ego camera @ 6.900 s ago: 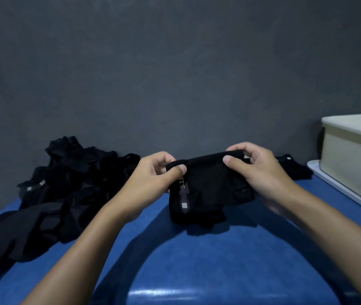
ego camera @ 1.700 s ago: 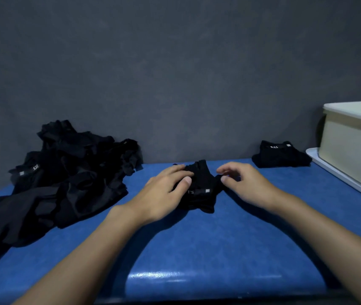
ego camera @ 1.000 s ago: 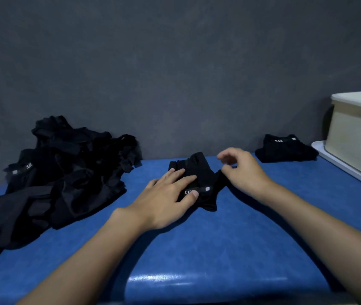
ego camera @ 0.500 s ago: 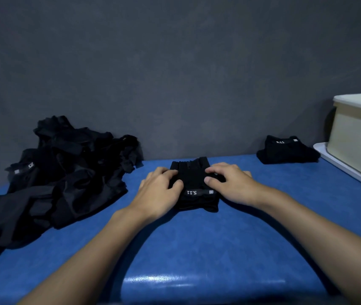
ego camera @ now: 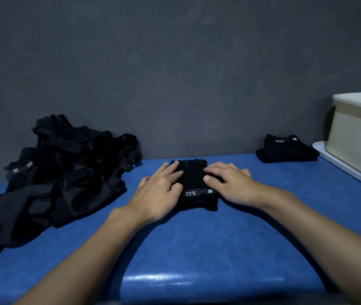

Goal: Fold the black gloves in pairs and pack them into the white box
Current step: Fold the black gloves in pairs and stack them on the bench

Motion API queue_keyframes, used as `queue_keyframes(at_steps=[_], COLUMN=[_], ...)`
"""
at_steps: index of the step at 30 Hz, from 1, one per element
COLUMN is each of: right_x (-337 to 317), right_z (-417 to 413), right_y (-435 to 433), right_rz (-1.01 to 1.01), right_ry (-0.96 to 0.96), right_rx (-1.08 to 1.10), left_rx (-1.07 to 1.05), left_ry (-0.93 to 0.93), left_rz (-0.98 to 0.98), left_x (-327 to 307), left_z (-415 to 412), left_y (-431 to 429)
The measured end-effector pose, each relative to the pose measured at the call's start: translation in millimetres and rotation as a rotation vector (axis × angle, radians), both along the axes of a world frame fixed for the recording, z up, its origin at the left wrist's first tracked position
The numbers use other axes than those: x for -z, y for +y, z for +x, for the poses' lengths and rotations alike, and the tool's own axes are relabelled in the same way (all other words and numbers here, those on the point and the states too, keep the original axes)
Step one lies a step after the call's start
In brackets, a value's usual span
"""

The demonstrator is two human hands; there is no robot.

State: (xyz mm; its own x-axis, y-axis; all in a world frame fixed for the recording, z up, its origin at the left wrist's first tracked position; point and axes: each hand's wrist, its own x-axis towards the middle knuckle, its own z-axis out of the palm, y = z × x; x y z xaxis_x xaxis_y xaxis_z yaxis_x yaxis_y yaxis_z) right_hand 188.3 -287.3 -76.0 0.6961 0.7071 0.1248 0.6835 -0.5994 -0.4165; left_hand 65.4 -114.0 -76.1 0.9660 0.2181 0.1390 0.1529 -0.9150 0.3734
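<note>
Table [ego camera: 197,249]: blue top is bearing everything, and you are working at its middle.
Pile [ego camera: 65,172]: loose black gloves are lying heaped at the left rear, unfolded and waiting for you; most of the job is sitting here.
Box [ego camera: 357,137]: it is standing at the far right on a white tray [ego camera: 338,166]; its inside is hidden from you, so whether anything is lying in it cannot be told.
Done pair [ego camera: 285,149]: one folded bundle is lying at the back, just beside the tray, not yet packed.
Pair [ego camera: 194,183]: a second bundle is lying flat on the table between your hands, folded small.
Left hand [ego camera: 159,192]: you are laying it flat over the bundle's left edge, fingers nearly straight, pressing down and gripping nothing.
Right hand [ego camera: 230,183]: you are resting it on the right edge, fingers loosely spread, thumb on top of the cloth, pressing rather than pinching.
Label [ego camera: 198,192]: white "5.11" strip is showing between your thumbs, along the near edge.
Progress: you are looking early in the task, finishing the fold on pair two; carrying both bundles to the box and working through the heap are remaining.
</note>
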Motion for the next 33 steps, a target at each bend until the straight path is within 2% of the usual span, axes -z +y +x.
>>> queue_keyframes(at_steps=[8, 10, 12, 14, 15, 19, 22, 25, 28, 33], right_x=[-2.5, -4.0, -7.1, -8.8, -8.9, -5.7, -6.4, -9.1, -14.1, -13.4], right_z=[2.0, 2.4, 1.3, -2.3, -4.9, -11.8, -15.0, -17.4, -17.8, -22.0], right_y=[-9.9, -10.2, -9.3, -8.6, -9.2, -15.4, -17.5, -21.6, -28.0, -38.1], right_rz=[-0.236, -0.120, 0.099, 0.241, 0.240, -0.010, 0.057, 0.213, 0.318, 0.150], right_ry=[0.005, 0.013, -0.002, 0.011, 0.027, 0.020, 0.003, -0.078, -0.042, -0.029], right_rx=[-0.052, -0.027, -0.019, -0.091, -0.126, -0.144, -0.134, -0.135, -0.213, -0.276], left_rx=[0.010, 0.015, 0.018, 0.014, 0.010, -0.003, 0.001, 0.034, 0.124, 0.216], left_ry=[0.084, 0.086, 0.086, 0.094, 0.099, 0.105, 0.063, -0.082, -0.152, -0.052], left_rz=[0.124, 0.130, 0.136, 0.145, 0.150, 0.144, 0.105, 0.038, -0.073, 0.031], left_x=[3.0, 4.1, 5.9, 6.7, 6.6, 5.2, 2.1, -7.8, -23.4, -33.0], left_z=[-1.9, -2.5, -2.8, -2.3, -1.8, -0.8, -2.4, -7.2, -17.6, -32.1], left_y=[2.6, 3.2, 4.2, 4.3, 4.1, 2.4, -0.1, -1.4, -2.9, -2.3])
